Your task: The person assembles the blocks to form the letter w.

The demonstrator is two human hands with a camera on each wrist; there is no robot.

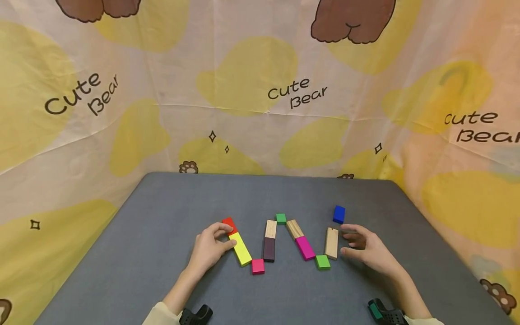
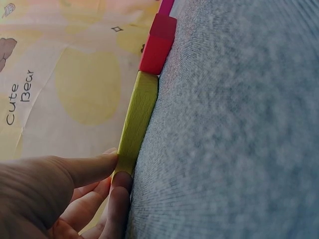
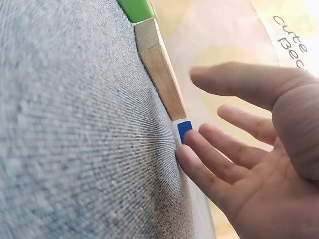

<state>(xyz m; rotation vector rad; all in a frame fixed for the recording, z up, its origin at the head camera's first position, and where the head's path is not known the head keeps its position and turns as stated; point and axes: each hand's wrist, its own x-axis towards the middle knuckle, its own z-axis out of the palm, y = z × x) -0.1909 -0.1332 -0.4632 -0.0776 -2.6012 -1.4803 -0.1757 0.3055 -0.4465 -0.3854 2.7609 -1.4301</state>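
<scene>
My left hand (image 1: 209, 248) touches the joint of a red block (image 1: 229, 222) and a yellow block (image 1: 241, 250), its bent fingers over the red one and its thumb on the yellow. In the left wrist view, the fingers hide the red block; the thumb rests at the end of the yellow block (image 2: 138, 117). I cannot tell whether the hand grips either block. My right hand (image 1: 369, 248) hovers with spread, relaxed fingers right of a plain wooden block (image 1: 331, 243). Its fingertips overlap a blue block (image 3: 184, 130) in the right wrist view.
A zigzag of blocks lies on the grey table (image 1: 183, 194): a pink-red block (image 1: 257, 266), a dark purple block (image 1: 269, 250), wooden blocks (image 1: 271, 229), a green block (image 1: 281, 219), a magenta block (image 1: 305, 248) and a lighter green block (image 1: 322, 262). Printed cloth (image 1: 243, 90) hangs behind.
</scene>
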